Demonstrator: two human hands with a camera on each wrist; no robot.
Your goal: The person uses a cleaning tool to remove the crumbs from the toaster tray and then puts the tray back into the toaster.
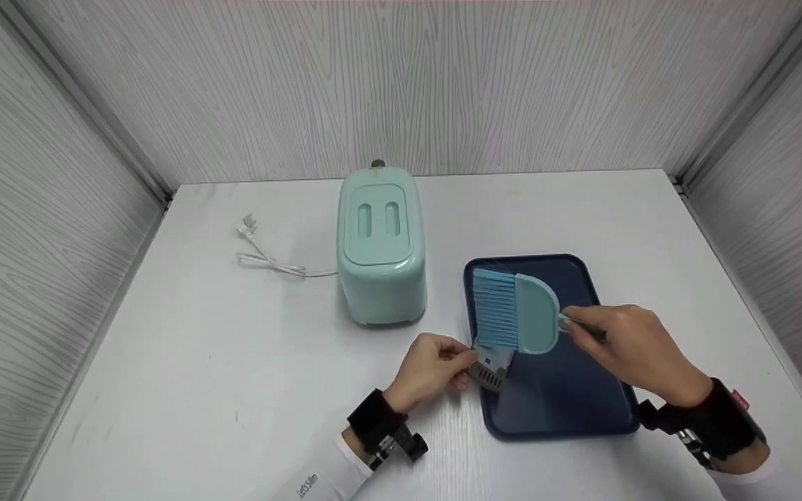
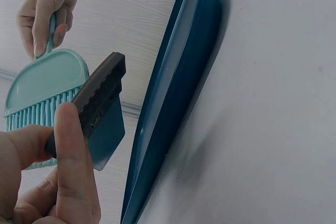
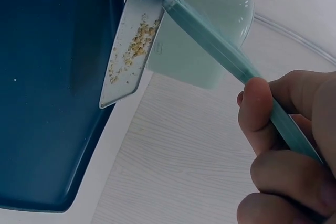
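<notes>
My left hand (image 1: 432, 365) pinches the dark slotted end of a small metal crumb tray (image 1: 496, 359), thumb on one side and fingers on the other. In the right wrist view, yellowish crumbs (image 3: 139, 43) lie along that tray (image 3: 119, 85). My right hand (image 1: 634, 344) grips the thin handle of a mint brush (image 1: 537, 313) with blue bristles (image 1: 496, 306). The bristles are over the crumb tray and hide much of it from above; whether they touch it I cannot tell. Beneath both is a navy rectangular tray (image 1: 561, 403), the crumb tray held above its left edge.
A mint toaster (image 1: 381, 278) with a lid on top stands at the back, left of the navy tray. Its white cord (image 1: 272, 263) and plug lie on the white table (image 1: 234, 376) to its left. Grained panels (image 1: 289, 90) enclose the table at back and sides.
</notes>
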